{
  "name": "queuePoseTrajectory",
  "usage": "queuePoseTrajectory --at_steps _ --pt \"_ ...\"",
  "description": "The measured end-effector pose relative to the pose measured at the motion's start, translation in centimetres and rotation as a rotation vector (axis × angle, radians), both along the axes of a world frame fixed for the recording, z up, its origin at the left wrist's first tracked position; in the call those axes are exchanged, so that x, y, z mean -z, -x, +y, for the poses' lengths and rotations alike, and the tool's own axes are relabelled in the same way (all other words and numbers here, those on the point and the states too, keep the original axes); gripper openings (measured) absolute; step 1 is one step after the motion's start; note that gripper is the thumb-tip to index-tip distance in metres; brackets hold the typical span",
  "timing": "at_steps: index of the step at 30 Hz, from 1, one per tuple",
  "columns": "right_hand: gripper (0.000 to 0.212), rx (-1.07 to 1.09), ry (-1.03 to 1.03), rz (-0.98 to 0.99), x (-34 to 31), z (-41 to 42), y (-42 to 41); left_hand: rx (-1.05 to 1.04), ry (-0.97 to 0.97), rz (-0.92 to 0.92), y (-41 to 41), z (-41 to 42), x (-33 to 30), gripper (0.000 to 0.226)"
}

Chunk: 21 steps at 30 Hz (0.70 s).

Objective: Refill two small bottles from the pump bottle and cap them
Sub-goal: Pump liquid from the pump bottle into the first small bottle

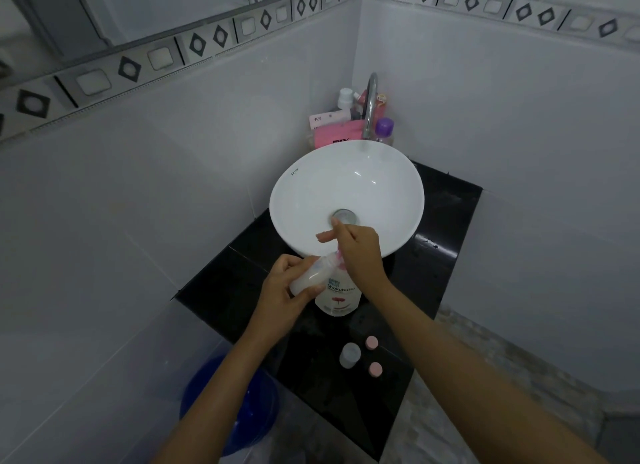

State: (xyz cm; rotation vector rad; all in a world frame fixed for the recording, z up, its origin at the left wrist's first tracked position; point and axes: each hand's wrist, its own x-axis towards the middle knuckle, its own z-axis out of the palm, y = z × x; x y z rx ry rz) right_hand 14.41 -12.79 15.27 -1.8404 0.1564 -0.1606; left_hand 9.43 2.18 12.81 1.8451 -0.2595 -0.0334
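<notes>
Head view, past tense, hands first. Left hand [281,292] gripped a small bottle [309,277], translucent, milky fluid inside, tilted with its long axis running near-left to far-right, mouth aimed up at the pump spout. Right hand [356,252] sat on the pump head of the pump bottle [337,299], fingers curled over it, forefinger stuck out toward the basin [391,186]. Pump bottle stood upright on the black counter [446,221], just near of the basin, label facing near. Probably light, thin-walled, squeezable, slick if soap ran down; best held round the middle, as done. Pump bottle heavier, steadier, pressed straight down. Second small bottle [349,354] stood open on the near counter, two pink caps [371,342] just right of it, apart. Filling of the first bottle judged in hand; capping not yet done.
</notes>
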Motion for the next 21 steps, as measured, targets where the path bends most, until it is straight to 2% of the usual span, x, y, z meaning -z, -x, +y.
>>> queuePoseTrajectory --at_steps 6,12,21 --pt "0.038 -0.009 0.047 0.009 0.9 -0.1 0.6 0.021 -0.045 0.022 0.2 0.3 0.6 0.046" --pt "0.036 -0.024 0.014 0.054 -1.3 -0.6 0.2 0.018 -0.019 -0.001 0.0 0.1 -0.4 0.045" --pt "0.041 0.015 -0.042 0.055 -0.8 -0.2 0.1 0.008 -0.019 -0.007 0.0 0.0 -0.3 0.046"
